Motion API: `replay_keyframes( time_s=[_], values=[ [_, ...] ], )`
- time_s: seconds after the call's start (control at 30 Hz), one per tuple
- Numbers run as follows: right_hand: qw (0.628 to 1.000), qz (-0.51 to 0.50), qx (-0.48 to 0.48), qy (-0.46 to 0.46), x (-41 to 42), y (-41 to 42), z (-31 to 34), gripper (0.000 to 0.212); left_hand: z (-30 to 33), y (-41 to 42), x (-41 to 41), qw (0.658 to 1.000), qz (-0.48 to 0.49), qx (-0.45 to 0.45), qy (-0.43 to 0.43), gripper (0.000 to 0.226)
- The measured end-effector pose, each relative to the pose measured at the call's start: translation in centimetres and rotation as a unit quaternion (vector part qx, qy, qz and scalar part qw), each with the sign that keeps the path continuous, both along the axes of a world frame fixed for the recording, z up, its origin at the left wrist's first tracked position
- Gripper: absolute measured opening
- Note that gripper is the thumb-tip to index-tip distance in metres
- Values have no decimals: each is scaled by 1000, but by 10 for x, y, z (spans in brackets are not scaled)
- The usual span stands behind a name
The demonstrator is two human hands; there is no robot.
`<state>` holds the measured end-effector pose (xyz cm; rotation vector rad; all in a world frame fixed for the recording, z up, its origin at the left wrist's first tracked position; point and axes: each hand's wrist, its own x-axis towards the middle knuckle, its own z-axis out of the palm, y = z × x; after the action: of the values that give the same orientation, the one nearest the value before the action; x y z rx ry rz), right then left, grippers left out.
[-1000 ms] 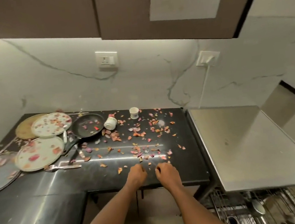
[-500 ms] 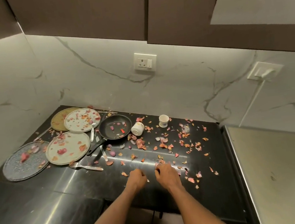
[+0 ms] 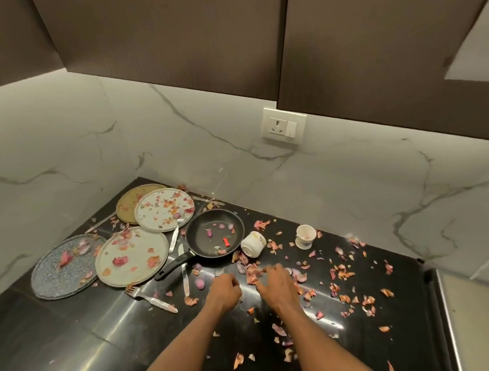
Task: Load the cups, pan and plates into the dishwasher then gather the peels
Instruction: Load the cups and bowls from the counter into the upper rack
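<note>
We see 4 plates point(image 3: 131, 255) at the counter's point(image 3: 72, 342) left, the pan point(image 3: 215, 237) beside them, a tipped cup point(image 3: 253, 244) touching its rim, an upright cup point(image 3: 305, 236) further right. Peels point(image 3: 343, 273), a fork point(image 3: 149, 298) and a knife point(image 3: 184, 271) litter the way. Our left hand point(image 3: 225, 291) and right hand point(image 3: 275, 282) hover with fingers curled, holding nothing. Since 0.5 s ago, both hands have reached further toward the pan.

Glossy black countertop point(image 3: 73, 351) set in a corner of white marble walls point(image 3: 50, 152) with grey veins. Dark brown cabinets point(image 3: 177, 31) hang above; a white wall socket point(image 3: 283, 126) sits beneath them.
</note>
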<state>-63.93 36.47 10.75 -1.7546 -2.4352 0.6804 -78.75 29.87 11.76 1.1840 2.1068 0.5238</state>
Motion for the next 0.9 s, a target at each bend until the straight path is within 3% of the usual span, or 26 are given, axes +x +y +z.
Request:
replay_keyframes(
  time_s=[0.3, 0.5, 0.6, 0.73, 0.9],
  values=[
    [999, -8, -31, 3, -43, 74, -4, 93, -7, 16, -13, 999, 45, -17, -6, 20],
    [997, 44, -56, -14, -69, 102, -14, 94, -10, 24, -25, 997, 64, -34, -17, 31],
    [996, 47, -69, -39, -75, 107, -24, 93, -11, 24, -24, 997, 59, -47, -14, 25],
    [997, 24, -12, -71, -77, 104, -24, 79, -18, 20, -23, 996, 60, -59, -18, 23],
    [999, -40, -24, 18, -69, 91, -27, 80, -21, 18, -17, 995, 78, -50, -38, 17]
  ],
)
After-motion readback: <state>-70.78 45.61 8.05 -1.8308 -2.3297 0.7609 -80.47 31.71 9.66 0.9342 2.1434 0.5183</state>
